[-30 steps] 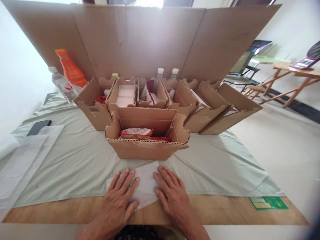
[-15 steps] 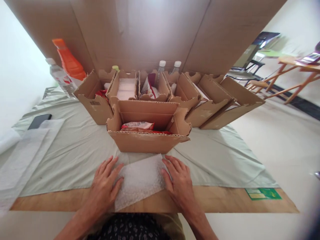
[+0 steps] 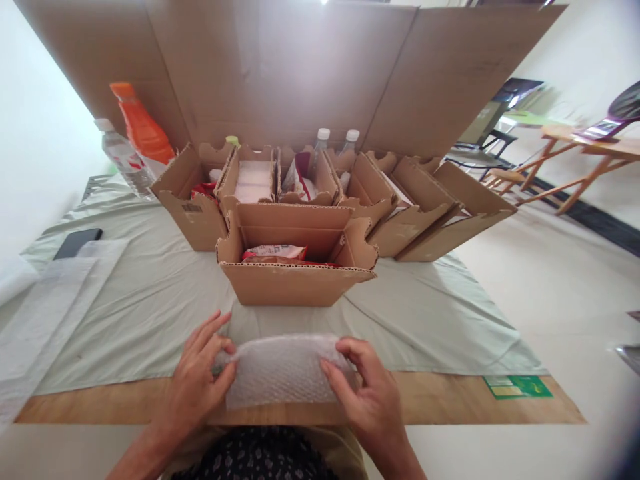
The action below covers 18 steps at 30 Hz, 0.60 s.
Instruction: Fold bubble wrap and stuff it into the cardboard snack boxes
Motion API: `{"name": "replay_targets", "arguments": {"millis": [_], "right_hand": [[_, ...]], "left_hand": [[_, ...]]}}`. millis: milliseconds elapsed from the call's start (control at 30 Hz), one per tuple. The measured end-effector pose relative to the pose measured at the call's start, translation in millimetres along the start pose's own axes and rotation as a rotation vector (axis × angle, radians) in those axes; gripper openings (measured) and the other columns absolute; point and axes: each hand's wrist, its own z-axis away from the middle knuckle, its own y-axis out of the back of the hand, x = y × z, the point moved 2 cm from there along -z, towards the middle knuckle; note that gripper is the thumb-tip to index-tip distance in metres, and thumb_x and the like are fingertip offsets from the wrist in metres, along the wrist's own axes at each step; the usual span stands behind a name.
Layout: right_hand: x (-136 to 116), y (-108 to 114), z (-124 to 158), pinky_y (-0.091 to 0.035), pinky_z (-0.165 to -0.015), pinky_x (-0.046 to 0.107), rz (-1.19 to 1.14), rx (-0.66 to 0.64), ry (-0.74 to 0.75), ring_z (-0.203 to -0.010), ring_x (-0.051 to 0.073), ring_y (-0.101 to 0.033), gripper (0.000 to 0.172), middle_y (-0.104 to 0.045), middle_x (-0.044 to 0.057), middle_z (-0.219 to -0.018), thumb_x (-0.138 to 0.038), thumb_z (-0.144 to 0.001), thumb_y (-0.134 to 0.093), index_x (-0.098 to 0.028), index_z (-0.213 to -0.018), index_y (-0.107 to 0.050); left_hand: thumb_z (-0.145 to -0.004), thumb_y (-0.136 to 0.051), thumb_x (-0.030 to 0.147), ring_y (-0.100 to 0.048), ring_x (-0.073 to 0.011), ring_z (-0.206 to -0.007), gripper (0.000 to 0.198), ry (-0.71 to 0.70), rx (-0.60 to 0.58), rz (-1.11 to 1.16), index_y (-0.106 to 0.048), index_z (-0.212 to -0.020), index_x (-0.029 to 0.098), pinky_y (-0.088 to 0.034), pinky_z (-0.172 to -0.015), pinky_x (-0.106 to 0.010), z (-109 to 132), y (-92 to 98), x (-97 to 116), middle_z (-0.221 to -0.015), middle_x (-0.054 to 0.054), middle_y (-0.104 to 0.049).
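A piece of clear bubble wrap (image 3: 280, 373) is stretched between my two hands at the table's front edge, its far edge bent up in a curve. My left hand (image 3: 200, 373) pinches its left end between thumb and forefinger, the other fingers spread. At the right end, my right hand (image 3: 367, 387) grips it with thumb and curled fingers. Just beyond stands an open cardboard box (image 3: 290, 287), with red and white packets (image 3: 275, 251) lying inside.
Behind it is a row of open cardboard file boxes (image 3: 190, 220). An orange bottle (image 3: 145, 127) and a clear bottle (image 3: 123, 157) stand at back left. More bubble wrap (image 3: 55, 313) and a dark phone (image 3: 77, 241) lie left. A cardboard panel (image 3: 280, 73) rises behind.
The bubble wrap lay tilted under my loosely placed fingers. Both hands have closed on its ends, and it is now lifted and straightened, with its far edge curved.
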Motion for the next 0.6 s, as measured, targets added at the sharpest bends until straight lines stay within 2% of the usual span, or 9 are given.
{"name": "replay_targets", "arguments": {"millis": [67,133,200,267,333,433,533,600], "right_hand": [[-30,10,0,-0.057,-0.067,0.031,-0.058,0.094,0.182,-0.074,0.02,-0.07,0.022,-0.074,0.004,-0.088,-0.028,-0.095,-0.062,-0.026,-0.117,-0.062],[-58,9,-1,-0.055,-0.065,0.032,-0.141,0.081,0.417,-0.07,0.019,-0.069,0.023,-0.074,0.005,-0.083,-0.024,-0.1,-0.053,-0.022,-0.122,-0.061],[-74,-3,2,-0.054,-0.067,0.033,-0.169,-0.049,0.599,-0.07,0.018,-0.067,0.025,-0.074,0.005,-0.08,-0.017,-0.102,-0.047,-0.016,-0.123,-0.059],[-76,-25,10,-0.051,-0.067,0.032,-0.102,-0.224,0.661,-0.071,0.018,-0.066,0.026,-0.074,0.005,-0.08,-0.01,-0.098,-0.047,-0.012,-0.121,-0.059],[-66,-48,26,-0.047,-0.063,0.031,-0.008,-0.377,0.648,-0.066,0.018,-0.062,0.018,-0.071,0.003,-0.076,-0.01,-0.094,-0.051,-0.014,-0.108,-0.062],[-48,-73,52,-0.046,-0.066,0.032,0.047,-0.578,0.549,-0.069,0.019,-0.061,0.007,-0.069,0.002,-0.077,-0.017,-0.09,-0.058,-0.019,-0.095,-0.063],[-39,-81,62,-0.049,-0.08,0.034,-0.022,-0.682,0.353,-0.083,0.02,-0.065,0.013,-0.073,0.003,-0.091,-0.019,-0.091,-0.062,-0.021,-0.104,-0.065],[-38,-79,60,-0.049,-0.086,0.034,-0.093,-0.68,0.247,-0.089,0.02,-0.067,0.018,-0.075,0.003,-0.098,-0.019,-0.094,-0.061,-0.022,-0.111,-0.066]], "left_hand": [[-0.093,-0.053,0.014,-0.046,-0.033,-0.142,0.01,-0.027,0.107,0.016,-0.052,-0.09,0.023,-0.047,-0.108,-0.058,-13,5.4,5,-0.145,-0.016,-0.054],[-0.092,-0.054,0.011,-0.045,-0.0333,-0.144,0.012,-0.077,0.17,0.018,-0.052,-0.091,0.023,-0.046,-0.11,-0.058,-25,2.7,8,-0.147,-0.016,-0.053],[-0.091,-0.053,0.008,-0.042,-0.0347,-0.146,0.014,-0.118,0.135,-0.018,-0.055,-0.096,0.022,-0.047,-0.109,-0.057,-29,-5.6,3,-0.148,-0.018,-0.052],[-0.091,-0.051,0.008,-0.04,-0.0358,-0.147,0.021,-0.113,0.057,-0.068,-0.057,-0.107,0.02,-0.048,-0.109,-0.057,-18,-10.9,-7,-0.149,-0.019,-0.051],[-0.09,-0.049,0.008,-0.039,-0.0354,-0.148,0.033,-0.067,0.001,-0.083,-0.057,-0.12,0.019,-0.046,-0.111,-0.057,5,-5.8,-16,-0.151,-0.02,-0.049],[-0.087,-0.049,0.008,-0.041,-0.0315,-0.148,0.049,-0.035,-0.068,-0.015,-0.054,-0.135,0.02,-0.043,-0.117,-0.052,50,18.2,-14,-0.156,-0.015,-0.046],[-0.087,-0.051,0.007,-0.043,-0.0282,-0.146,0.059,-0.083,-0.132,0.07,-0.051,-0.144,0.022,-0.043,-0.117,-0.043,80,36.7,6,-0.154,-0.012,-0.05],[-0.088,-0.053,0.007,-0.05,-0.026,-0.141,0.058,-0.123,-0.121,0.106,-0.051,-0.144,0.02,-0.046,-0.115,-0.039,87,36.4,19,-0.144,-0.012,-0.06]]}}
